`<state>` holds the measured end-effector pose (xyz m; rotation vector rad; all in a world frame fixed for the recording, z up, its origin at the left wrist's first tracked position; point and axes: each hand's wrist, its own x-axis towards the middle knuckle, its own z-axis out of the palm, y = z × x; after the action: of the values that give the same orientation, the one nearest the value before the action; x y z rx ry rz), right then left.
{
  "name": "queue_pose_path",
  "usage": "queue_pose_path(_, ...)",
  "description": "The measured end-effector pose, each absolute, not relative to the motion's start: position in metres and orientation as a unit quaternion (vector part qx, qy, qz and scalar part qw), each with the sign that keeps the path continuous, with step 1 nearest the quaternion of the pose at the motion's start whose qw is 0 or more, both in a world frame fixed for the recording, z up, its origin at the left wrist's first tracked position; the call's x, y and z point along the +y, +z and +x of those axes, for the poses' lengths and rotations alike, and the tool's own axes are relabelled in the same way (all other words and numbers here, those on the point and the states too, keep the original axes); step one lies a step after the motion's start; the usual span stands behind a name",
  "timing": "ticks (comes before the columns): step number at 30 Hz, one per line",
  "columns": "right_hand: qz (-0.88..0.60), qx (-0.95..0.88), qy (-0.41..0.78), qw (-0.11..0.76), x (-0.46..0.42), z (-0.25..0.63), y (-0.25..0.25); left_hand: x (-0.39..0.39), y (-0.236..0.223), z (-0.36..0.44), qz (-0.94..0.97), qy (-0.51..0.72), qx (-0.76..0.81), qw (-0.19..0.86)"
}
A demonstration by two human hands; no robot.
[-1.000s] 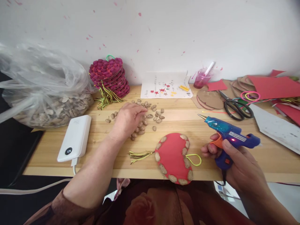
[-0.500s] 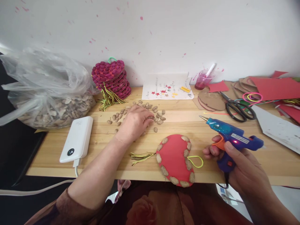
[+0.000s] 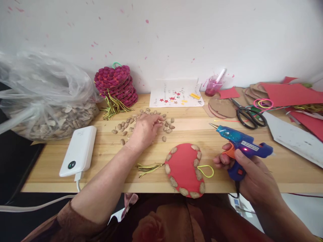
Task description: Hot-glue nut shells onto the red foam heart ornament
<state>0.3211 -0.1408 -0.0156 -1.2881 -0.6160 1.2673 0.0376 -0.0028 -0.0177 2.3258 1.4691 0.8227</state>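
Note:
My left hand [image 3: 146, 130] is over a scatter of peanut shells [image 3: 121, 125] on the wooden table, its fingers bent and thumb and forefinger drawn close together. Whatever lies between those fingertips is hidden. In my right hand [image 3: 254, 173] is a blue hot glue gun [image 3: 238, 139], its red light lit and its nozzle pointing left. My fingers are at the orange trigger. Between both hands, near the front edge, lies a red heart [image 3: 183, 168] with peanut shells round its rim. A yellow loop [image 3: 207, 170] and a yellow-and-dark tassel [image 3: 150, 169] stick out from opposite sides.
At the left stand a plastic bag of shells [image 3: 55, 117] and a white power bank [image 3: 78, 150] with a cable. Behind are purple shell-covered hearts [image 3: 116, 84], a paper sheet [image 3: 161, 94] and a stained cup [image 3: 213, 87]. Black-handled scissors [image 3: 249, 116] and red card [image 3: 295, 94] lie right.
The view has shifted slightly, so most things sit further left. My left hand stays among the shells, its fingertips changing position slightly. My right hand still holds the glue gun.

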Motion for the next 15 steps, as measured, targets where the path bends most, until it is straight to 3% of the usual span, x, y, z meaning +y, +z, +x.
queue_pose_path(15, -0.549, -0.268, 0.541, 0.578, -0.1401, 0.3215, -0.0157, -0.0021, -0.0195, 0.0399, 0.794, 0.257, 0.545, 0.082)
